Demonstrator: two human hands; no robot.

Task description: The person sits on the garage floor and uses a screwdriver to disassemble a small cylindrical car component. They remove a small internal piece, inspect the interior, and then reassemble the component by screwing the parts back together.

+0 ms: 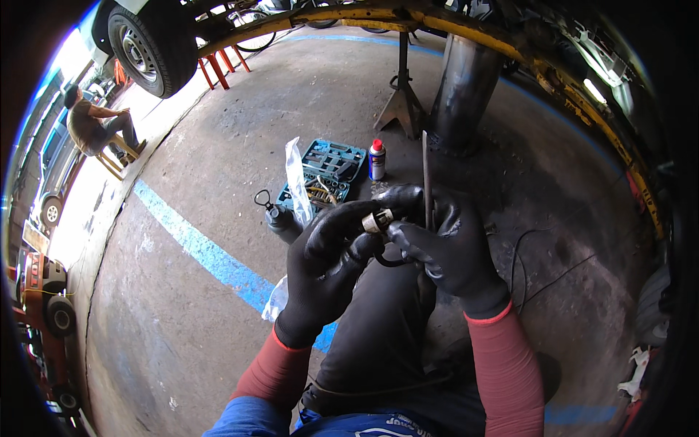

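Both my hands wear black gloves, raised close together above my knees. My left hand is closed, its fingertips pinching a small silver cylindrical metal part with an opening in its side. A thin black curved piece, perhaps a hose or cable, hangs just below that part, and my fingers hide where it leads. In my right hand a long, narrow metal rod stands upright, gripped near its lower end. The right thumb and fingertips reach the right side of the small part. The rod's lower end is hidden.
An open teal tool case lies ahead beside a red-capped spray can and a dark bottle. Beyond stand a jack stand and a metal post under a yellow beam. A person sits far left.
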